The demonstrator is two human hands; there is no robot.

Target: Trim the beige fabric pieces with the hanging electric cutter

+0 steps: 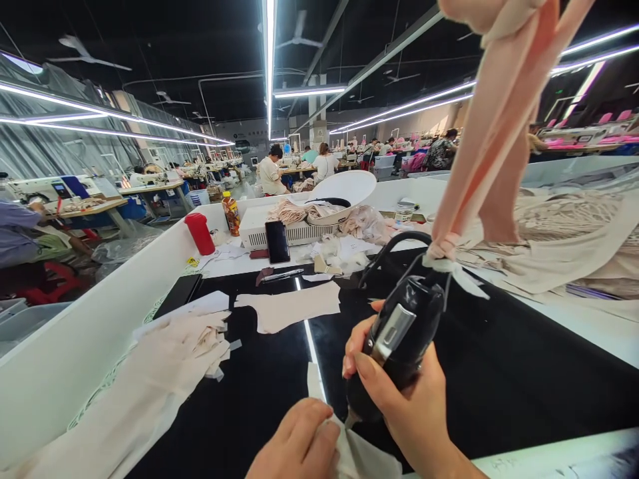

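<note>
My right hand (pixel 399 406) is wrapped around a black handheld power tool (pixel 412 329) with a silver plate on its side and a narrow tip pointing down. Its tip meets a pale beige fabric piece (pixel 367 452) on the black work surface. My left hand (pixel 302 439), fingers curled, grips this fabric just left of the tip; the fingertips are partly hidden. Pink fabric strips (pixel 492 133) are knotted to the tool's top and run upward. Farther forward lies a flat beige cut piece (pixel 294 306). To the left is a pile of beige cut fabric (pixel 150 372).
A black cable (pixel 389 246) loops behind the tool. At the back stand a white vented box (pixel 254 229), a phone (pixel 277 241), a red cup (pixel 200 233) and a drink bottle (pixel 231 214). Stacked fabric (pixel 564 233) lies right. White side walls (pixel 100 306) edge the table. Several people sit beyond.
</note>
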